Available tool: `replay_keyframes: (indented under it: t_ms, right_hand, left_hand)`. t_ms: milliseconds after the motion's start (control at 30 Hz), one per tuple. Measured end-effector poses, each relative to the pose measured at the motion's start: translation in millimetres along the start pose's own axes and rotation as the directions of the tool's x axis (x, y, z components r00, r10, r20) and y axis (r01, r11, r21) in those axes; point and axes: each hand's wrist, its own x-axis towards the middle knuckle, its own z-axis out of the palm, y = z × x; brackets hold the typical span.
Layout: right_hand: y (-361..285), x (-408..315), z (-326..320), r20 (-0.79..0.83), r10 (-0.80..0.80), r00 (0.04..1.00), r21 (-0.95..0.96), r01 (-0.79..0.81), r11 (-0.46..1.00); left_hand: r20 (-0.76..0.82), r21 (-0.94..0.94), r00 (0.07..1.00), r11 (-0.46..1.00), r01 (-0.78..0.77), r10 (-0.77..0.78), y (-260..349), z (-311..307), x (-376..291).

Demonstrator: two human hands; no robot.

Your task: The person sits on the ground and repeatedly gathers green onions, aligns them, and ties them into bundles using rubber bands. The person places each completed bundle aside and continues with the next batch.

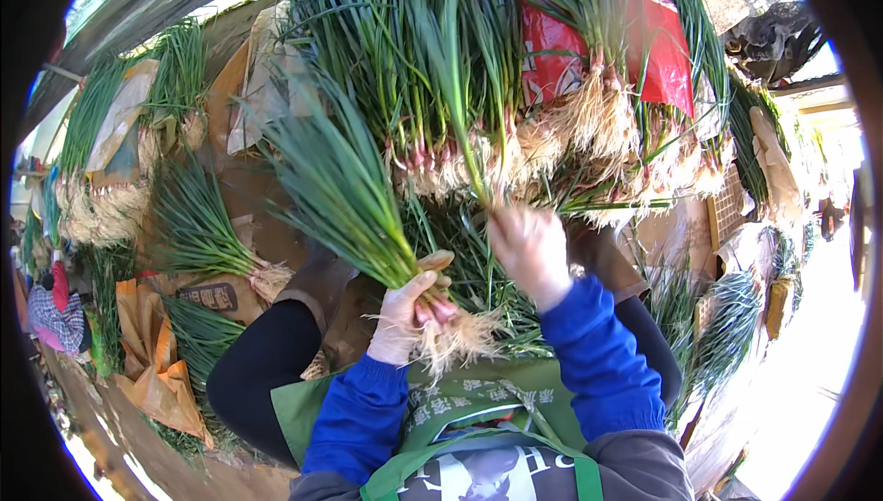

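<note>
My left hand, in a pale thin glove, grips a bunch of green leafy allium plants near their reddish bulbs. Their pale roots hang towards my green apron. To its right, my right hand is blurred, its fingers closed around the lower end of a single long green stalk. Behind both hands stands a wide row of the same plants, roots towards me. A bundled bunch lies at the upper right over red plastic sheeting. Loose leaves are heaped between my knees.
A separate bunch lies left of my knee beside a brown printed sack. An orange-edged bag sits lower left. More plants are piled at the right. Another person is at the far left edge.
</note>
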Motion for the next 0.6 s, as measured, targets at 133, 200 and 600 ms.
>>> replay_keyframes:
  t_ms: [133, 200, 600]
  right_hand:
    - [-42, -64, -4, 0.309, -0.332, 0.891, 0.216, 0.275, 0.937]
    - [-40, -69, -1, 0.14, -0.196, 0.97, 0.429, 0.119, 0.895]
    - [-62, -28, 75, 0.731, -0.12, 0.672, 0.425, -0.585, -0.691]
  left_hand:
    - [-0.03, 0.097, 0.999, 0.995, 0.033, -0.03, -10, 0, -4]
    - [-0.038, 0.026, 0.997, 0.998, 0.064, -0.063, -12, -4, -10]
    - [0.047, 0.028, 0.979, 0.98, 0.197, -0.198, -8, -21, -26]
